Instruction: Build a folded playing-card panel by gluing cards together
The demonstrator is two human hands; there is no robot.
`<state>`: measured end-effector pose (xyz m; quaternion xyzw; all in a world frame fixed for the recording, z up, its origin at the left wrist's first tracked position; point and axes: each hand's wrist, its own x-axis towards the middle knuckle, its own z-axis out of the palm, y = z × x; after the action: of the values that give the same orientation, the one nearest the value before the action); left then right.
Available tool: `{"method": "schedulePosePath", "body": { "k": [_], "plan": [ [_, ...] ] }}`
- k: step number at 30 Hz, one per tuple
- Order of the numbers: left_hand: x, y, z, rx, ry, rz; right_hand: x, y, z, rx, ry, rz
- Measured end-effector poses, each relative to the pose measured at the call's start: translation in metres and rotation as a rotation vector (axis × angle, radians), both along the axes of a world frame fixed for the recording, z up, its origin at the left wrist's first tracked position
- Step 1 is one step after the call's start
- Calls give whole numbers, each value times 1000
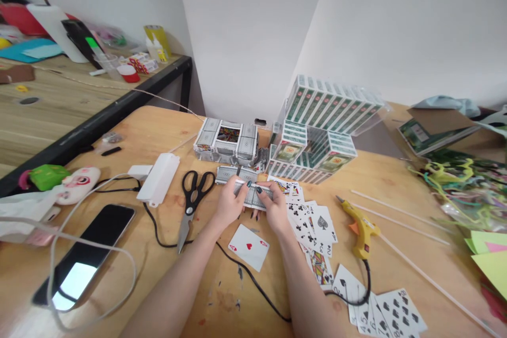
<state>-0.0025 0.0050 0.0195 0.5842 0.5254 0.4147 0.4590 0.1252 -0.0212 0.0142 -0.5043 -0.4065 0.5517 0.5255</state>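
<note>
My left hand (230,202) and my right hand (276,207) are closed on a playing card (254,199) with its grey patterned back up. Both thumbs press on its top, with fingertips showing below; whether there is more than one card, I cannot tell. Just beyond lie grey-backed cards (227,173) and a box-like structure built of playing cards (208,132). A face-up ace of hearts (249,246) rests on the table between my forearms. Loose face-up cards (301,222) spread beside my right hand. Black-handled scissors (191,198) lie left of my left hand.
A yellow glue gun (362,229) lies at right, its black cord running under my forearms. Stacked card packs (332,111) stand behind. White sticks (400,224), a white power adapter (158,179) and a phone (89,253) lie around.
</note>
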Motion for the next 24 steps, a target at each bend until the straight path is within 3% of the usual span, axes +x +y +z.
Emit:
{"method": "schedulePosePath", "body": {
  "k": [11,16,18,21,24],
  "plan": [
    [3,-1,-11,86,83,61,2,-2,2,25,-62,20],
    [0,1,-9,77,79,86,1,-2,-2,17,-34,27],
    [-2,2,-6,52,47,85,5,-1,-6,26,-42,-38],
    [-4,3,-3,12,1,109,20,1,-15,102,-171,-257],
    [-7,6,-2,-54,-73,152,36,4,-24,159,-597,-451]
  ]
}}
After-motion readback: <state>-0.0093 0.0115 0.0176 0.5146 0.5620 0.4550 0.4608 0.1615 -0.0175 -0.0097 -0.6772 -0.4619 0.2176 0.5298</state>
